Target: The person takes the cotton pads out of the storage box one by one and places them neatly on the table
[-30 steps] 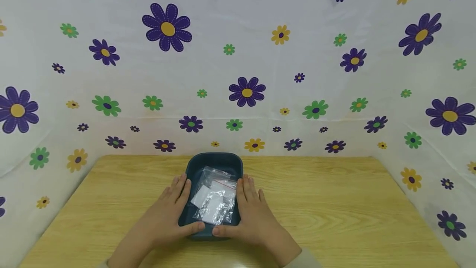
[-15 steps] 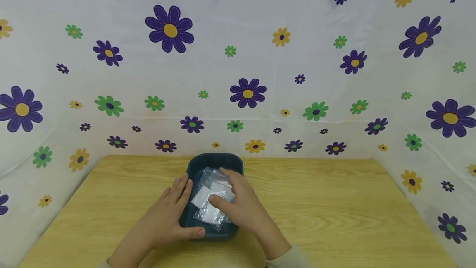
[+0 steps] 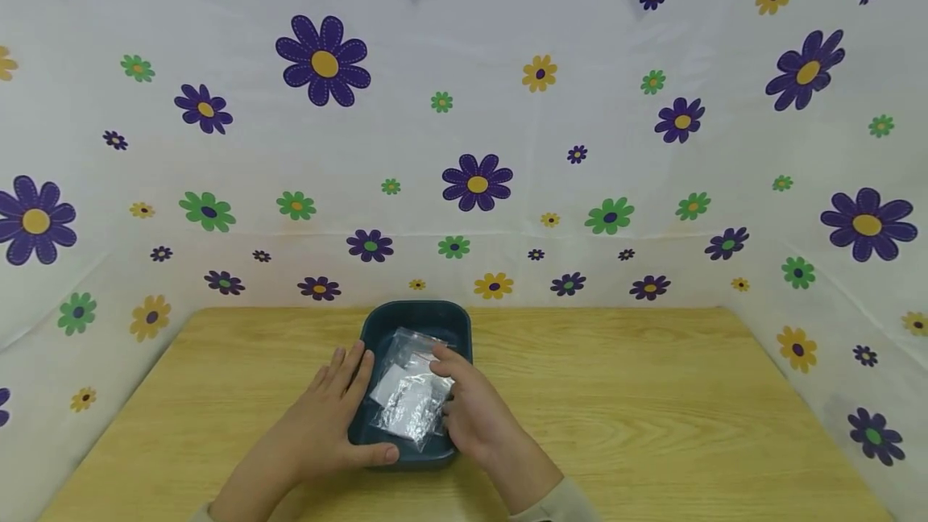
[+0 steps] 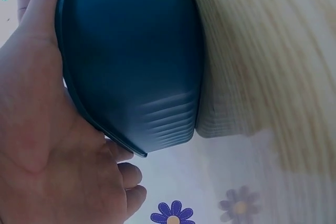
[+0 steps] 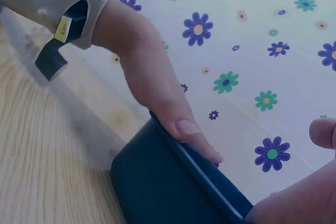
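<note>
A dark blue plastic box [image 3: 416, 312] stands on the table with several clear zip bags [image 3: 409, 405] inside, some holding white cards or paper. My left hand [image 3: 322, 417] rests along the box's left side, its fingers extended on the rim and its thumb at the near edge. In the left wrist view this hand [image 4: 47, 119] lies against the rim. My right hand [image 3: 482, 417] reaches over the right rim to the bags, with one digit raised and the other fingers bent low beside them. Its fingertips are partly hidden, so a hold on a bag cannot be made out.
The box stands on a light wood-grain table [image 3: 638, 409], near its middle. Behind and at both sides hangs a white cloth [image 3: 406, 135] printed with purple, green and yellow flowers. A dark band [image 5: 65, 30] sits on the left sleeve.
My right hand has left the right rim, moved in over the bags, then turned with its fingers lower at their right side. The left hand stays on the box.
</note>
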A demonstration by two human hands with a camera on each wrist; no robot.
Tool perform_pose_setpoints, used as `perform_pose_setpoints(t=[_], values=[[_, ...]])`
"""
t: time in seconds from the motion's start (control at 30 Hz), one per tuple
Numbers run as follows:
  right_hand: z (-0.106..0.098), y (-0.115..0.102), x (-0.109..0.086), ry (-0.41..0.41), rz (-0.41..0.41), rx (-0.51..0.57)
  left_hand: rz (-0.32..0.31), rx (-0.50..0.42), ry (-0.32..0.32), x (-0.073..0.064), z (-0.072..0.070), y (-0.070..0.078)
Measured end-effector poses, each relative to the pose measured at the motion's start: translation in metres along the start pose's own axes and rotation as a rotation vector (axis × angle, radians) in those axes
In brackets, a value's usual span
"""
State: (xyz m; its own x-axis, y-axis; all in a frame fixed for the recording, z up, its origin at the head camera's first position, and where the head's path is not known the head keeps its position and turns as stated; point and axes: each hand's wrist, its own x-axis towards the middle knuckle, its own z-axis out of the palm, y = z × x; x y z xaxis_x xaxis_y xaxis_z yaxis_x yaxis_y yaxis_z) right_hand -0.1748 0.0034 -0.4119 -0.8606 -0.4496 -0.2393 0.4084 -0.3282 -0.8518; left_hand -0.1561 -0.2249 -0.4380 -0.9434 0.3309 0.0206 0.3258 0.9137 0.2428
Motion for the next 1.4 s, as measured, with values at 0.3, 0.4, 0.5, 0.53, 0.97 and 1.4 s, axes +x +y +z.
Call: perform_pose_setpoints(t=[0.3,0.4,0.5,0.53,0.97,1.4], values=[[0.003,0.004,0.004,0.015,-0.003,-0.07,-0.008,-0.019,-0.025,0.0,-0.003,0.002],[0.001,0.006,0.006,0.021,-0.005,-0.042,-0.001,-0.028,-0.019,0.001,-0.001,0.002],[0.003,0.011,0.007,0.032,-0.001,-0.037,0.003,-0.045,-0.025,-0.003,0.003,0.001],[0.003,0.012,0.007,0.03,-0.001,-0.043,0.002,-0.049,-0.028,-0.004,0.005,0.0],[0.005,0.009,0.009,0.021,-0.025,-0.079,-0.028,-0.05,-0.021,0.0,0.0,-0.001],[0.005,0.011,0.009,-0.016,0.014,-0.091,-0.007,-0.058,-0.012,-0.003,-0.002,0.0]])
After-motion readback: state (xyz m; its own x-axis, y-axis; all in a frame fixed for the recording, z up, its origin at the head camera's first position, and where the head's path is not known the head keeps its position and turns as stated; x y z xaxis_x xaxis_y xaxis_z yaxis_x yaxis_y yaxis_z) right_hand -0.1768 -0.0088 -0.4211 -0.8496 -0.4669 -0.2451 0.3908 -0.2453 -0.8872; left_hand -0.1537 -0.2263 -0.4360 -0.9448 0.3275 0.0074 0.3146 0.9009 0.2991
